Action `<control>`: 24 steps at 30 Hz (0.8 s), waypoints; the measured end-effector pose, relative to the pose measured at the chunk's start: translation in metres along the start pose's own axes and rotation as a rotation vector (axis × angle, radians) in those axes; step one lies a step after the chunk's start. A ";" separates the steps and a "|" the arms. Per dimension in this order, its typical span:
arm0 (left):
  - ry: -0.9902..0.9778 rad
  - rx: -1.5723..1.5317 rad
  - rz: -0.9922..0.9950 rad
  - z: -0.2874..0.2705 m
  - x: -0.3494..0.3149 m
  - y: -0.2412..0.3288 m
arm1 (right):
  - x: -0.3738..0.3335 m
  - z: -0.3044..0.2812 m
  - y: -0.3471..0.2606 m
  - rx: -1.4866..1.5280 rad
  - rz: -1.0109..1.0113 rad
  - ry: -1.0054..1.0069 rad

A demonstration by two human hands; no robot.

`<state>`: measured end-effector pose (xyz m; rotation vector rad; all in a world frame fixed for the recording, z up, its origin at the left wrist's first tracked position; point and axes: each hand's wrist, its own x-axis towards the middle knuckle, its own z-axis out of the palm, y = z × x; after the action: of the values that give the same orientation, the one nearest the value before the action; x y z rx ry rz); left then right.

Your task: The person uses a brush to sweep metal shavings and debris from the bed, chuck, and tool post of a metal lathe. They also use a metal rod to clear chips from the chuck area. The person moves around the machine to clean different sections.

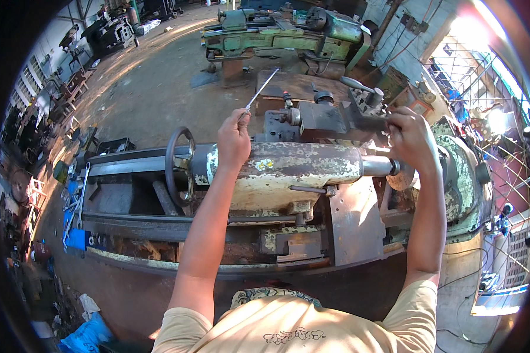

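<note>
My left hand (234,140) is closed around a thin metal rod (261,91), which points up and away to the right above the lathe's worn cream-and-brown tailstock (294,162). My right hand (413,136) is at the tool post (368,101), near the chuck end. Its fingers are bent and pressed together beside a dark, blurred piece; what they grip cannot be made out. Just below that hand, the tailstock's round steel quill (376,166) points toward the green, paint-chipped headstock (460,176). The tailstock handwheel (179,166) stands left of my left forearm.
Spanners (83,188) lie on a blue cloth at the bed's left end. Across the floor stands a second green lathe (282,36). Machines and clutter line the left wall. A metal lattice (471,65) covers the bright opening at right. A blue bag (87,335) sits lower left.
</note>
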<state>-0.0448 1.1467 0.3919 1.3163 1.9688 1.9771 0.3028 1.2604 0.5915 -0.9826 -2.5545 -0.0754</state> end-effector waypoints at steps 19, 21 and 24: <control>-0.055 -0.008 -0.035 0.002 0.006 -0.003 | 0.045 0.050 0.000 -0.060 -0.149 0.133; -0.062 0.082 -0.006 -0.001 0.006 -0.001 | 0.054 0.081 -0.004 0.003 -0.099 0.119; -0.063 0.146 0.007 -0.004 0.005 0.004 | 0.051 0.103 -0.012 -0.158 0.008 -0.080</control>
<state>-0.0487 1.1456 0.3986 1.3992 2.1165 1.8010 0.2244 1.3029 0.5173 -1.0739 -2.6496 -0.2439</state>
